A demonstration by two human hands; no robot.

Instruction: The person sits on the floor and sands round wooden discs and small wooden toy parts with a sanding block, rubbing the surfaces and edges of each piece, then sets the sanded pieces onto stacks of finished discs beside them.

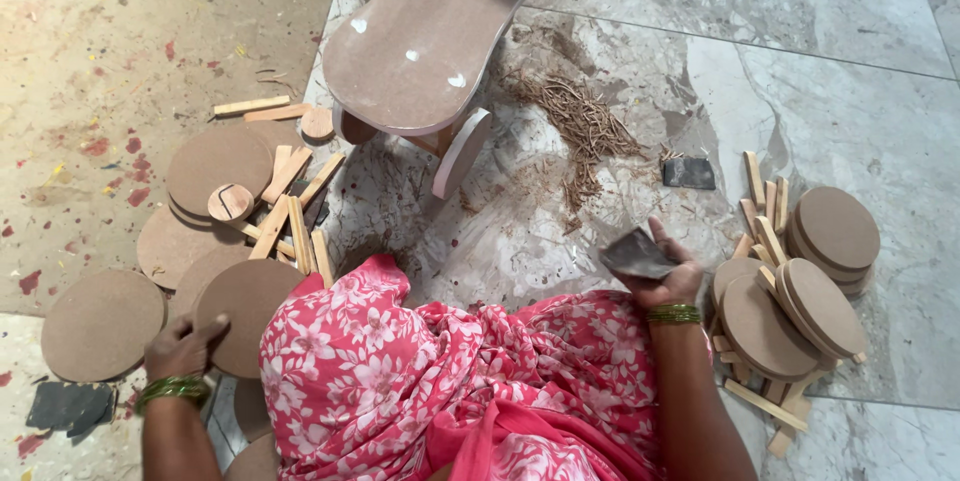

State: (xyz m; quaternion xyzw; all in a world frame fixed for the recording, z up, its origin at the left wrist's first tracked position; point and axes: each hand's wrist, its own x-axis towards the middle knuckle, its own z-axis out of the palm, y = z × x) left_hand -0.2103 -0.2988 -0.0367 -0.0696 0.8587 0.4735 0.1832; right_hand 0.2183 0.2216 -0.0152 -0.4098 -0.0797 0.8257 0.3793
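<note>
Your left hand (182, 345), at the lower left of the frame, rests on a round brown disc (245, 313), its fingers pressed over the near edge of the disc where it lies on the floor (620, 71) beside your knee. Your right hand (668, 279), right of centre, holds a dark sheet of sandpaper (636, 255), its fingers curled and pinching the sheet from below.

Around the disc, on the left, lies a loose spread of more discs (102, 324) and thin wooden strips (288, 231), with one small disc (231, 202) resting on a larger one. On the far right sits a tighter stack of discs (836, 231) with strips (764, 226) leaning among them.

Judging from the two groups, you look to be partway through: the stacked discs on the right read as dealt with, the scattered ones on the left as waiting, and the one under your left hand as the piece in hand. I cannot tell from the surfaces which are smoothed.

Further out, a curved brown board on wheels (430, 31) stands at the top centre, shavings (580, 121) and a second dark sheet (689, 173) lie beside it, and another dark scrap (68, 407) sits at the lower left.
</note>
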